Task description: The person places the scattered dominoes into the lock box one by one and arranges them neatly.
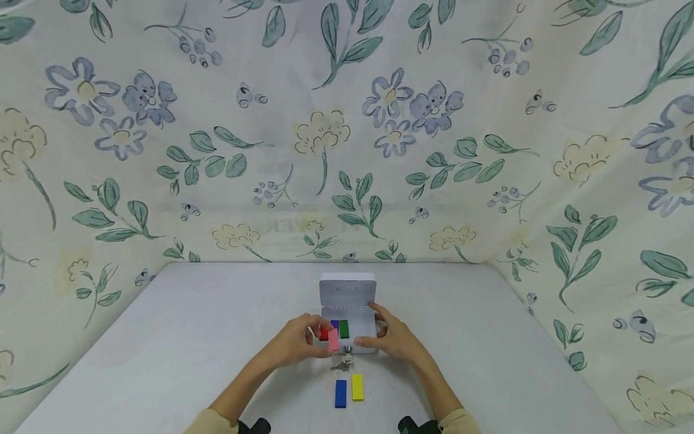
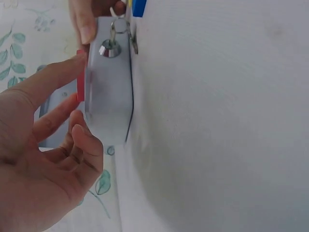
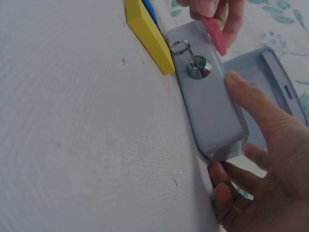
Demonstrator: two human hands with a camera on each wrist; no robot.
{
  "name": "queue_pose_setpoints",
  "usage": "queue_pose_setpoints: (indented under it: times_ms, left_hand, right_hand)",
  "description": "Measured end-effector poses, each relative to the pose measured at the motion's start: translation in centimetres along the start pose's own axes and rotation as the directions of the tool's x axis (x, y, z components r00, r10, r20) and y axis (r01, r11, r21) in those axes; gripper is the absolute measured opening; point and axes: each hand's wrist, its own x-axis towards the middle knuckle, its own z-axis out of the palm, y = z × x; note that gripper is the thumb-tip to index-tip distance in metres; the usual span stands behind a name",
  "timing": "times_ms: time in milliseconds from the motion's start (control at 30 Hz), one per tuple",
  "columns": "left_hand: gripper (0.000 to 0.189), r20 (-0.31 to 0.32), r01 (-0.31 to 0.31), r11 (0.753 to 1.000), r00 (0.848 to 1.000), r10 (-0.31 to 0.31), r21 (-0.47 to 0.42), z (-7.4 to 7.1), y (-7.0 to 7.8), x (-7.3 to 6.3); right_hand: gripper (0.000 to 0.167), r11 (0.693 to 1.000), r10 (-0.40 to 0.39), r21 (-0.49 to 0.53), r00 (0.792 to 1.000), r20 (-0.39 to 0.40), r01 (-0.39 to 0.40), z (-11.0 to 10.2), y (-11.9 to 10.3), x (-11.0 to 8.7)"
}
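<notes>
While left hand point(image 1: 302, 339) pinches one pink block point(image 1: 333, 341), right hand point(image 1: 397, 337) grips one box point(image 1: 362, 321); three blocks point(image 1: 344, 329) inside, two blocks point(image 1: 340, 394) outside.

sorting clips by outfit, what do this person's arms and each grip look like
The left grip and right grip are ungloved. Both forearms are bare up to plain beige sleeves. Rounded black pieces show beside the sleeves; their fastening is out of view.
</notes>
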Motion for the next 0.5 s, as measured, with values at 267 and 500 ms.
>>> queue_pose_setpoints:
  times_ms: [267,500]
  left_hand:
    - [0.040,-0.024,-0.018,0.999,1.000,0.019,0.036,0.1,-0.1,1.2]
    - [0.042,-0.033,-0.006,0.999,0.999,0.007,0.031,0.2,0.1,2.2]
  right_hand:
    - [0.097,1.000,-0.009,0.003,1.000,0.010,0.009,-0.1,0.1,-0.1]
    - [0.097,1.000,-0.001,-0.006,1.000,0.007,0.001,0.0,0.2,0.0]
